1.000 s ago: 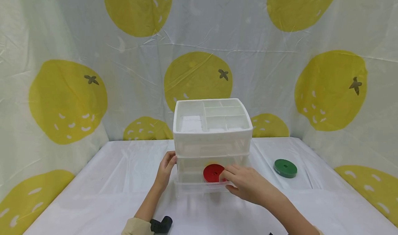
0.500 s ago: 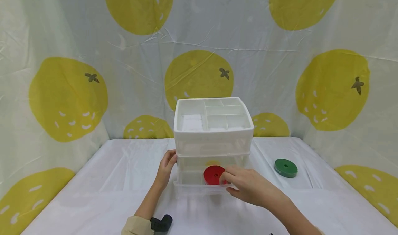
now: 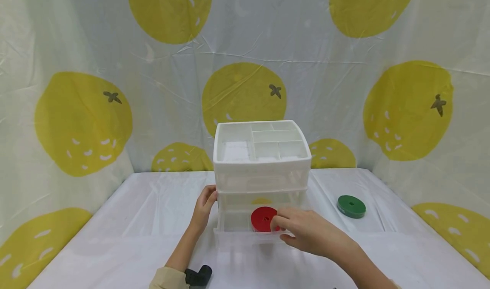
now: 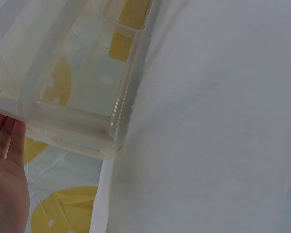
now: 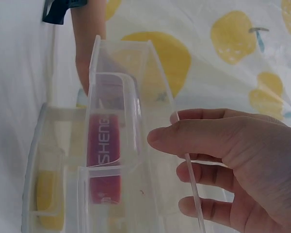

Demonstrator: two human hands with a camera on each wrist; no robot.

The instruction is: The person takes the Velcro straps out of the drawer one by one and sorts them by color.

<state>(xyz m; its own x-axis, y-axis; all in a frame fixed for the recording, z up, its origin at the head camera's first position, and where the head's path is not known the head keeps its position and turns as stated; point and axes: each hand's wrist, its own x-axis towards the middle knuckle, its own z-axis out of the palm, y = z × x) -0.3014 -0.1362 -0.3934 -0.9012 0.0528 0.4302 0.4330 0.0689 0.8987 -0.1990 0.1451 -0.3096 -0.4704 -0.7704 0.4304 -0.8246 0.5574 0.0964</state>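
Note:
A white organizer (image 3: 264, 177) with clear drawers stands mid-table. Its pulled-out drawer (image 3: 239, 236) holds a flat, round red roll (image 3: 262, 218) with a small centre hole; SHENG is readable on its side through the plastic in the right wrist view. My right hand (image 3: 306, 230) grips the drawer's front edge, thumb (image 5: 167, 138) on one side and fingers on the other. Against the organizer's left side rests my left hand (image 3: 203, 208), its fingers (image 4: 15, 143) fairly straight in the left wrist view. Part of the roll hides behind my right fingers.
A green round roll (image 3: 351, 206) lies on the white cloth right of the organizer. The organizer's top tray (image 3: 234, 152) has several compartments. Something yellow (image 4: 121, 46) shows through clear plastic. A lemon-print curtain (image 3: 245, 34) hangs behind.
The drawer has slid farther out toward me, drawn by my right hand, and the red roll has come forward inside it. My left hand has stayed at the organizer's side.

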